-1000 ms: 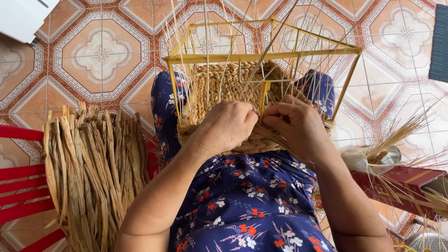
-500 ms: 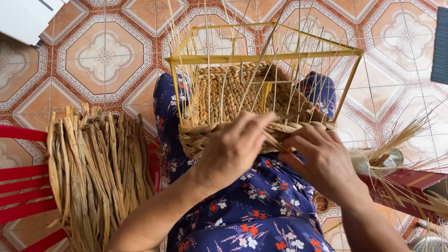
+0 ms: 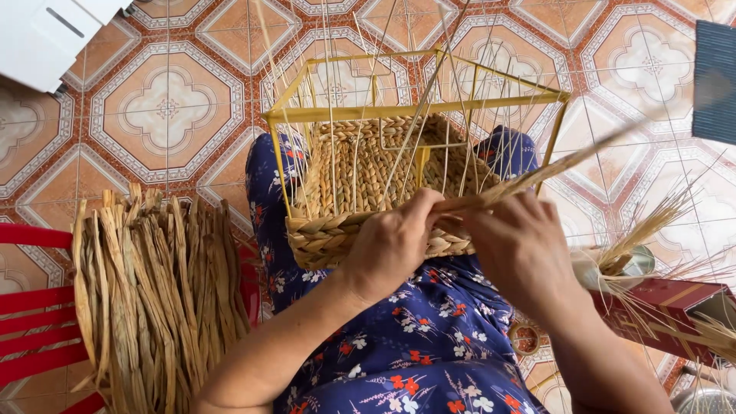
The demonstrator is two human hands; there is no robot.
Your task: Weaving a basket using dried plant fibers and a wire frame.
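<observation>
Basket: one half-woven basket (image 3: 360,192) rests on the person's lap, on the blue flowered dress (image 3: 429,353). Its low wall is braided from thick tan straw.
Frame: one yellow wire frame (image 3: 414,107) stands up out of the basket, shaped like an open box. Thin pale stalks rise along its bars.
Strand: one long flat strand (image 3: 537,175) runs from the hands up and out to the right, past the frame's corner.
Left hand: the left hand (image 3: 395,245) is on the basket's near rim, fingers curled and pressed together, pinching the near end of the strand.
Right hand: the right hand (image 3: 521,249) sits just beside the left one at the rim, fingers bent down. The strand passes over it; I cannot tell if it pinches the strand.
Straw pile: one big bundle of dry flat straw (image 3: 153,299) lies to the left, on a red chair (image 3: 34,322) with slats.
Right side: one dark red box (image 3: 675,307) lies near the right arm, with loose stalks and one small round cup (image 3: 621,264) by it.
Floor: the floor (image 3: 169,107) is tiled in orange and white with flower-like shapes.
Corners: one white thing (image 3: 46,34) at the top left, one dark ribbed mat (image 3: 714,80) at the top right.
</observation>
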